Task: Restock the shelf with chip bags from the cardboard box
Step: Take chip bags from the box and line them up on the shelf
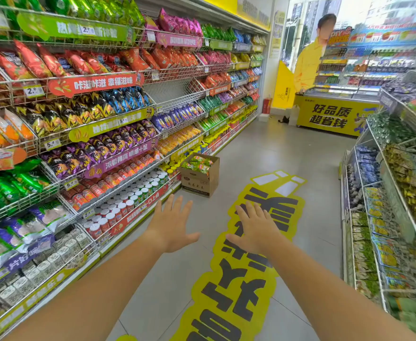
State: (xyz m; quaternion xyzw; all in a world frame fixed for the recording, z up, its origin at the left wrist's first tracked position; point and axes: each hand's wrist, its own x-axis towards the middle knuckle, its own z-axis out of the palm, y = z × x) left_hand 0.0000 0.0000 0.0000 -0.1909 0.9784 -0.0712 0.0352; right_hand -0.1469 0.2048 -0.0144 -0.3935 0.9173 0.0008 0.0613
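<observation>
An open cardboard box [200, 180] stands on the aisle floor beside the left shelving, filled with green and orange chip bags [198, 164]. On the left wire shelf, one basket [175, 91] in the third row sits bare between red bags. My left hand [171, 223] and my right hand [256, 226] are stretched out in front of me, palms down, fingers spread, holding nothing. Both hands hover well short of the box, which lies ahead and slightly left of them.
Packed snack shelves [79, 114] line the left; another wire rack [393, 205] runs along the right. A yellow floor sticker [241, 279] covers the aisle middle. A yellow chest freezer [332, 112] and a cardboard cutout of a person stand at the aisle's end.
</observation>
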